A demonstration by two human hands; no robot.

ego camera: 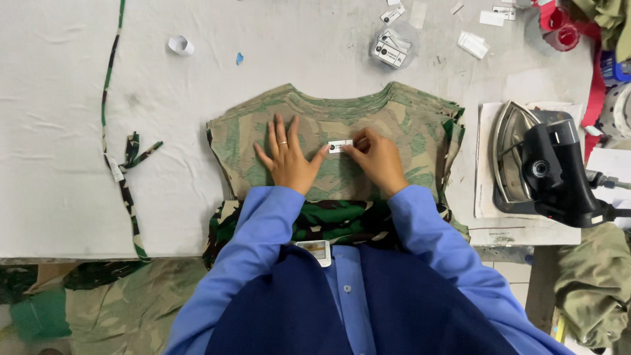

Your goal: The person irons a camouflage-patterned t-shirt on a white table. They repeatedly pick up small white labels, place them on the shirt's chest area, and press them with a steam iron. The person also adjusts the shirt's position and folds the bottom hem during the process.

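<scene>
hands meet over a stack of camouflage shirts (394, 125) lying flat on the white table (59, 164), necklines pointing away from the person. left hand (289, 158) is open, fingers spread and palm pressed flat on the top shirt, a ring on one finger, thumb reaching toward a small white label (340, 146). right hand (380, 160) is curled, its fingertips (351, 149) pinching the right end of that label and holding it down on the fabric just below the neckline. the label sits between the two hands, near the middle of the shirt's upper part. both arms wear blue sleeves (263, 223).

darker camouflage cloth (335, 220) lies under the pale stack at the near table edge. to the right, well apart from the hands, a black iron (542, 167) rests tipped on its side on a sheet of paper (486, 164). beyond the neckline a clear bag of labels (393, 46) sits on the table, with more loose labels (473, 45) scattered near it. on the left a narrow camouflage strip (108, 85) trails down the table, and a small curl of white paper (180, 45) lies near the far edge. more camouflage fabric (118, 309) is heaped below the table.
</scene>
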